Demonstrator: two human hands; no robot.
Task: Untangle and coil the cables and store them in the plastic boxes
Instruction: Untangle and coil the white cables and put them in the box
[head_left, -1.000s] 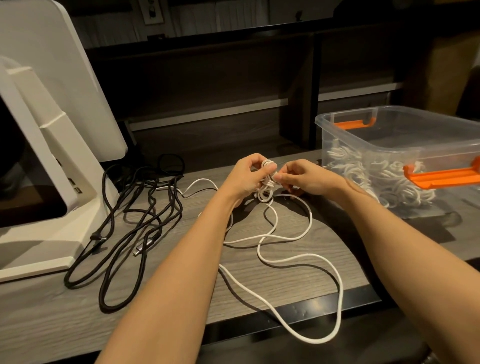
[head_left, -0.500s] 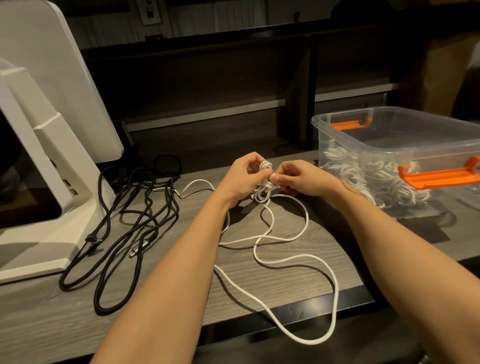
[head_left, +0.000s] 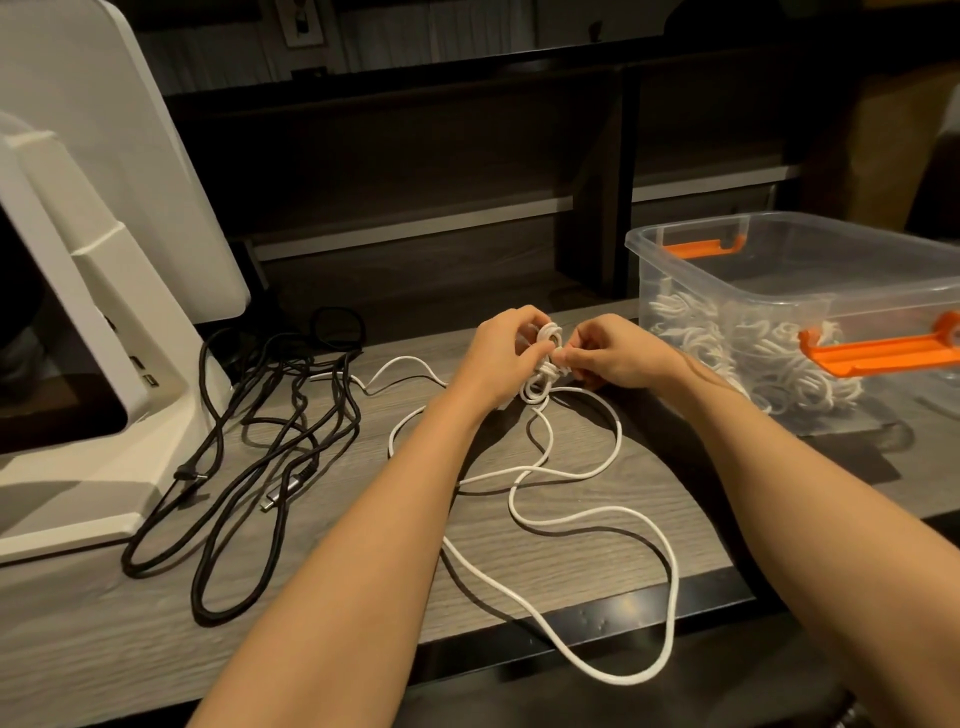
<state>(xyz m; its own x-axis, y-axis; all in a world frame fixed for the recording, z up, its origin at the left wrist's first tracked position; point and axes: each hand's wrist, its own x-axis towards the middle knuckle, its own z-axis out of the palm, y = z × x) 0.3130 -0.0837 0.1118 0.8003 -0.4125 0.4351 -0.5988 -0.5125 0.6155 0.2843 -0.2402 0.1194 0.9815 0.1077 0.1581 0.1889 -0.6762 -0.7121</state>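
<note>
A white cable (head_left: 582, 470) lies in loose loops on the grey wooden table, one loop hanging over the front edge. Its upper end is bunched in a small coil raised above the table's middle. My left hand (head_left: 498, 353) grips that coil from the left. From the right, my right hand (head_left: 610, 356) pinches the cable at the coil. A clear plastic box (head_left: 727, 260) with orange handles stands at the right and holds several coiled white cables. A tangled black cable (head_left: 260, 447) lies on the table to the left.
A white monitor-like device (head_left: 93, 291) on a stand fills the left side, its base beside the black cable. Dark shelving (head_left: 415, 171) runs along the back. The table's front edge (head_left: 597, 613) has a dark strip.
Both hands stay at the white coil with only small finger movement. The loose loops on the table have shifted slightly.
</note>
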